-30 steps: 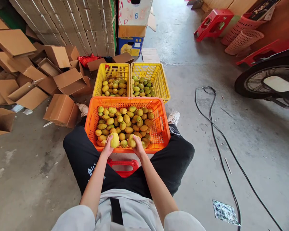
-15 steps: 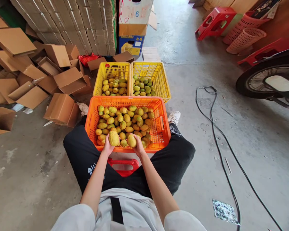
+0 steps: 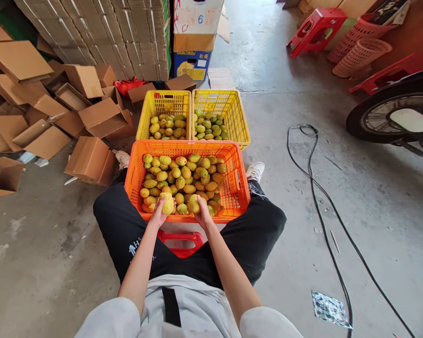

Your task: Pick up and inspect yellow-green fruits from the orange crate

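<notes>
My left hand is closed around a yellow, lumpy, lemon-like fruit. A second, smoother yellow fruit sits in my right hand, whose fingers wrap its right side. Both hands hover over the near edge of an orange plastic crate, a short gap apart. Inside the crate lie many oval fruits, yellow to green and some orange-tinged, with the crate's right end showing bare mesh. Behind it stand two yellow crates, the left one with yellowish fruits and the right one with greener fruits.
Loose cardboard boxes are heaped at the left, below a tall stack of flattened cartons. A black cable loops over the floor at right, near a motorcycle wheel. A red stool stands farther back.
Both fruits have turned slightly within my hands. My hands stay at nearly the same place over the orange crate, and the crates have not moved.
</notes>
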The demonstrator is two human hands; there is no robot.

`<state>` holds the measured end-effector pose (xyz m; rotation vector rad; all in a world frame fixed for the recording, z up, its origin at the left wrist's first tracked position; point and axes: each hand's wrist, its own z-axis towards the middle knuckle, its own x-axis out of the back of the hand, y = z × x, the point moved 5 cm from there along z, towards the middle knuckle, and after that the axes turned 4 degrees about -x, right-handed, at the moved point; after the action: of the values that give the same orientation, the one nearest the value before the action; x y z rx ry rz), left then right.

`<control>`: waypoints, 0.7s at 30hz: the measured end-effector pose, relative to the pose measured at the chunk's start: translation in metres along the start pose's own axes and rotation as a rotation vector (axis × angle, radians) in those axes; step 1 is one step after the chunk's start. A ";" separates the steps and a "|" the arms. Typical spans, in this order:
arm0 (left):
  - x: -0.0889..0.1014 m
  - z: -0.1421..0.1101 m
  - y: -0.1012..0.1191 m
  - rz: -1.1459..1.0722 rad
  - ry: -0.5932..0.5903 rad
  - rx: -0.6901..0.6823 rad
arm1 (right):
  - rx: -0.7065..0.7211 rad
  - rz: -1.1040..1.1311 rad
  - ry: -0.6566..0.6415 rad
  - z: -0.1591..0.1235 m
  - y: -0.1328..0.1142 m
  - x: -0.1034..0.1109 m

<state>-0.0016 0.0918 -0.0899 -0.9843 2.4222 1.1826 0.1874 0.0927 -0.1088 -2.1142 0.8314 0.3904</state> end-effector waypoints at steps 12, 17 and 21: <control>-0.005 -0.001 0.003 -0.037 0.006 0.069 | -0.071 0.061 -0.023 -0.005 -0.002 -0.003; -0.007 -0.002 -0.001 -0.051 -0.068 0.121 | -0.124 0.103 0.018 -0.004 0.001 -0.005; -0.005 -0.001 -0.003 -0.057 -0.058 0.183 | -0.150 0.171 0.072 -0.001 0.002 -0.003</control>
<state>0.0042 0.0928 -0.0884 -0.9434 2.3902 0.9384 0.1839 0.0919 -0.1078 -2.2129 1.0589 0.4821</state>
